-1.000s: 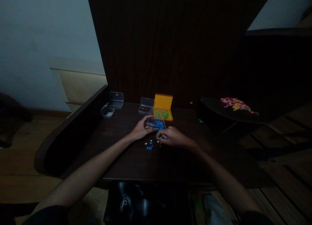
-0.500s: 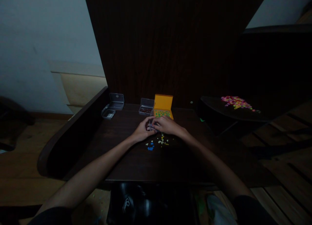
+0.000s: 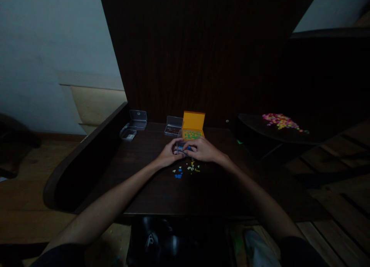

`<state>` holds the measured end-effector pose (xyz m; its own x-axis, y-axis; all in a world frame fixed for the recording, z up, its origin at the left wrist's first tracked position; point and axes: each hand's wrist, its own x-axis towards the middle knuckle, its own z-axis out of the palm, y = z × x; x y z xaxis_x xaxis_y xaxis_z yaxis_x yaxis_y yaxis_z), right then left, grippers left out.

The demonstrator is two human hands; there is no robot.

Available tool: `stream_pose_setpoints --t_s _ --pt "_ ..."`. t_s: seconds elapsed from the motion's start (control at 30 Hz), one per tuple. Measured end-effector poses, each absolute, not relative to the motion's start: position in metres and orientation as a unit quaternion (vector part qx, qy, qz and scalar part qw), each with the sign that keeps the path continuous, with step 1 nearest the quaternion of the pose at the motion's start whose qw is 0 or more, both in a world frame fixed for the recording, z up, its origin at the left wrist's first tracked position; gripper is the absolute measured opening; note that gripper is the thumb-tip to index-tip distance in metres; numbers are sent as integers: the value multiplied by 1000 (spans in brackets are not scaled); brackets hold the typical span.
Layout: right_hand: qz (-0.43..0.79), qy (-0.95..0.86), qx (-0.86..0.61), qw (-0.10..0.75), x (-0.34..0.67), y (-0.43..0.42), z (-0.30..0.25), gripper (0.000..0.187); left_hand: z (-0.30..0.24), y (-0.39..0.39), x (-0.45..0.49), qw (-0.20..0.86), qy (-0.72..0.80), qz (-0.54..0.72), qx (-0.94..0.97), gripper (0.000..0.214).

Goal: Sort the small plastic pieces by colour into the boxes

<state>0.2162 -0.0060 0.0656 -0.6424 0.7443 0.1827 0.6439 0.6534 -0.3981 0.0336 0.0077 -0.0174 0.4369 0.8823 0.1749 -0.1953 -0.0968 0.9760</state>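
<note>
My left hand point(image 3: 170, 153) is wrapped round the left side of a small clear plastic box point(image 3: 180, 143), which has blue pieces point(image 3: 180, 148) in it. My right hand point(image 3: 200, 149) reaches to the box from the right, its thumb and fingers drawn together at the blue pieces; whatever they pinch is too small to make out. Just in front of the hands, loose blue pieces point(image 3: 178, 176) and cream and yellow pieces point(image 3: 190, 167) lie scattered on the dark tabletop. Right behind the hands stands an open yellow case point(image 3: 193, 120) with green pieces in its base.
Behind to the left is an open clear box point(image 3: 173, 131) with dark reddish pieces. Two more clear containers, a lidded box point(image 3: 138, 120) and a small box point(image 3: 128, 135), sit by the raised left side panel point(image 3: 86, 155). Pink and yellow pieces point(image 3: 281, 121) are heaped on the right shelf.
My right hand has shifted slightly right and back from the box, so more of its blue pieces show. My left hand keeps its hold in nearly the same place.
</note>
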Motion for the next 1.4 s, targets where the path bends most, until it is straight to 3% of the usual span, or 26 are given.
stream_pose_setpoints --t_s 0.13,0.37,0.6,1.1,1.4 --pt "217 -910 -331 127 218 -26 57 20 -18 9 33 600 293 450 593 72" --pt "191 -923 -331 39 213 -33 37 24 -13 7 32 598 310 447 588 74" --pt "189 -927 -322 19 212 -33 32 14 -13 6 32 604 319 442 582 75" --pt "154 -925 -347 10 209 -33 31 26 -11 6 31 602 312 450 582 75" --pt "139 -925 -354 -25 214 -34 33 23 -9 5 32 596 319 451 583 75"
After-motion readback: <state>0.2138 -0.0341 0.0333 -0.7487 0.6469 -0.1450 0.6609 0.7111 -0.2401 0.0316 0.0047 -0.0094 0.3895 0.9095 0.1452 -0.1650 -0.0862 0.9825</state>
